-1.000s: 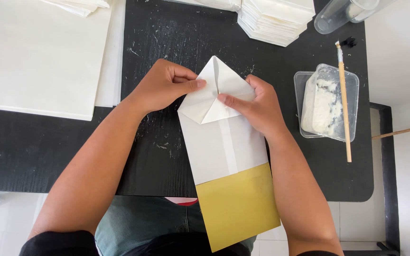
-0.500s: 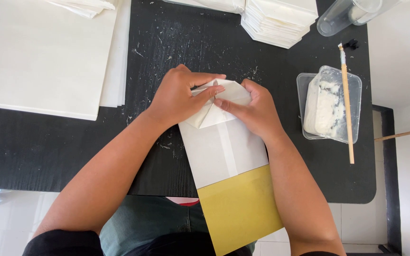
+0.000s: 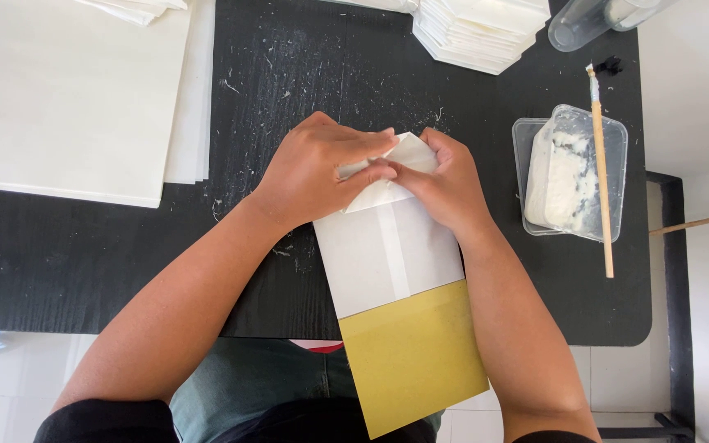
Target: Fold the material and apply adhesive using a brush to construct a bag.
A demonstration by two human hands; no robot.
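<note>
Both hands have closed in over the folded top of the paper bag [image 3: 391,262], which stood up as a peaked flap a second ago and now lies pressed flat. Left hand [image 3: 317,176] and right hand [image 3: 445,180] meet fingertip to fingertip — fingers bent down and pressing on the white fold, not wrapped around it. Lying on the black surface [image 3: 84,254], the bag has its gold lower end hanging past the near edge. To the right sits a plastic tub of white paste [image 3: 568,176] with a brush [image 3: 601,172] across it — sheets of white paper [image 3: 67,98] lie at left.
</note>
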